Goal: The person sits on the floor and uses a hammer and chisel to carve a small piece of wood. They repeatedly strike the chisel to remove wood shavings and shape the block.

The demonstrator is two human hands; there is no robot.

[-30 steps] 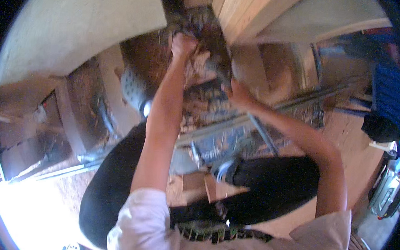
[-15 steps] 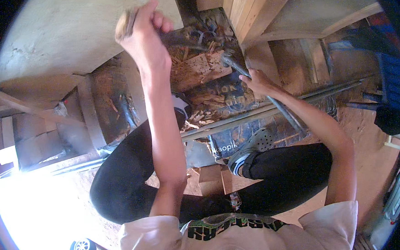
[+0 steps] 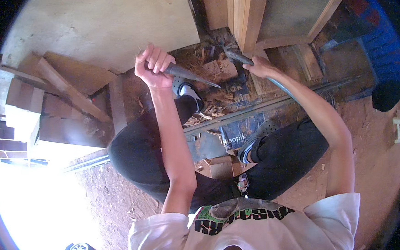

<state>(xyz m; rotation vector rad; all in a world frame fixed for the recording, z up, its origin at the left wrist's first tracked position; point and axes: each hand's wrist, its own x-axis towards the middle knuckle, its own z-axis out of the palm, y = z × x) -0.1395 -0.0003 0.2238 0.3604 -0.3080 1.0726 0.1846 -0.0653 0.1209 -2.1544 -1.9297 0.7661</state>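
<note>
My left hand (image 3: pixel 155 66) is closed around the handle of a dark tapered blade (image 3: pixel 189 74), its pointed tip aimed to the right. The fingers hide most of the handle. To the right, my right hand (image 3: pixel 261 67) grips a long dark metal bar (image 3: pixel 237 56). One end of the bar reaches the wood debris, while its other end runs back under my forearm. A rough, splintered wood piece (image 3: pixel 219 70) lies between the two tools, with wood chips (image 3: pixel 210 113) scattered below it. The blade is held above this debris, apart from the bar.
Wooden posts (image 3: pixel 247 18) and a pale panel (image 3: pixel 101 22) stand at the far side. A long rail (image 3: pixel 255 113) crosses in front of my legs. My clogs (image 3: pixel 267 129) are on either side of the chips. Wood offcuts (image 3: pixel 69 89) lean at left; a blue slatted object (image 3: pixel 388 40) is far right.
My left hand has come down from its raised position, and the blade now points right over the debris. My right hand still holds the bar, shifted slightly upward. The whole view has turned somewhat.
</note>
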